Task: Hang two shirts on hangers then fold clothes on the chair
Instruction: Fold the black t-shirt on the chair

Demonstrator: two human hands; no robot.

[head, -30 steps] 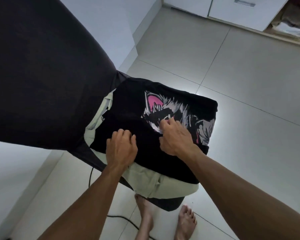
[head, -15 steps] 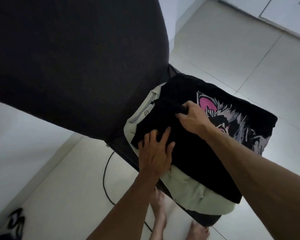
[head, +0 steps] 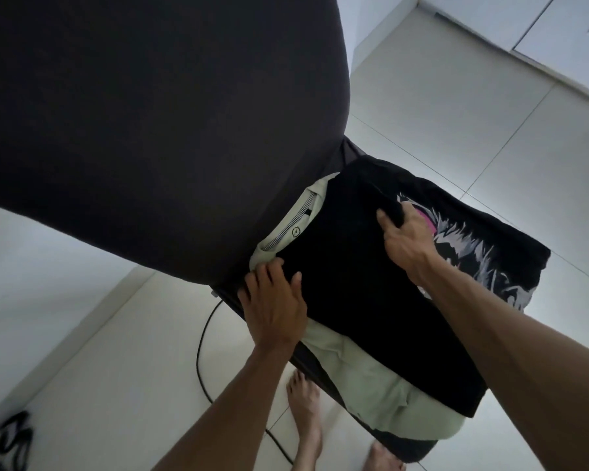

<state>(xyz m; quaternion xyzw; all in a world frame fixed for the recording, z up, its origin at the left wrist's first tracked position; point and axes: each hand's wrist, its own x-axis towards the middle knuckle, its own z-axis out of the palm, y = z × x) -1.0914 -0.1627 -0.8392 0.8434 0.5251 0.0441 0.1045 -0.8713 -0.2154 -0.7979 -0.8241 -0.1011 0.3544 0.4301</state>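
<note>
Looming chair back (head: 150,113) beside black shirt (head: 347,283)

A floor of large pale grey square tiles (head: 439,107) is seen from above. A thin black cable (head: 200,348) is curved across it, and a pair of black strapped sandals (head: 12,438) is seen at the lower left corner. White flat-fronted cabinet doors (head: 558,25) are set along the upper right edge.

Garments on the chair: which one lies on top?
The black printed T-shirt lies on top, both hands on it; the pale green garment sits beneath, showing only at the edges.
</note>
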